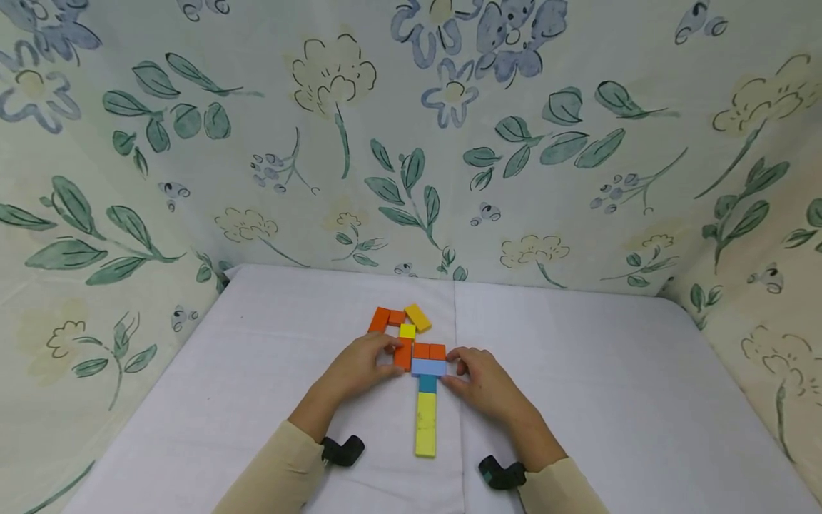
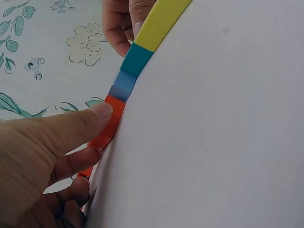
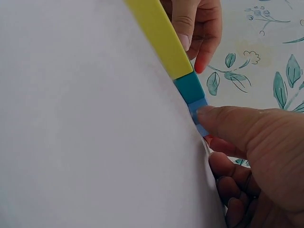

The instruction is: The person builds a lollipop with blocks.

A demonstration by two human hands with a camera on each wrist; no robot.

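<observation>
Several flat-lying colored blocks form a figure on the white cloth. My left hand grips an upright orange-red block at the figure's left side, thumb by its lower end and fingers by its upper part. Against its right side, two small orange-red blocks sit above a light blue block. My right hand holds the light blue block's right end, its thumb on that block and its forefinger beside the small orange-red ones. Below extend a teal block and a long yellow block.
Above the left hand, a small yellow block, a slanted orange-red block, a small orange-red block and a tilted orange-yellow block make a loose ring. White cloth covers the table; a floral curtain hangs behind.
</observation>
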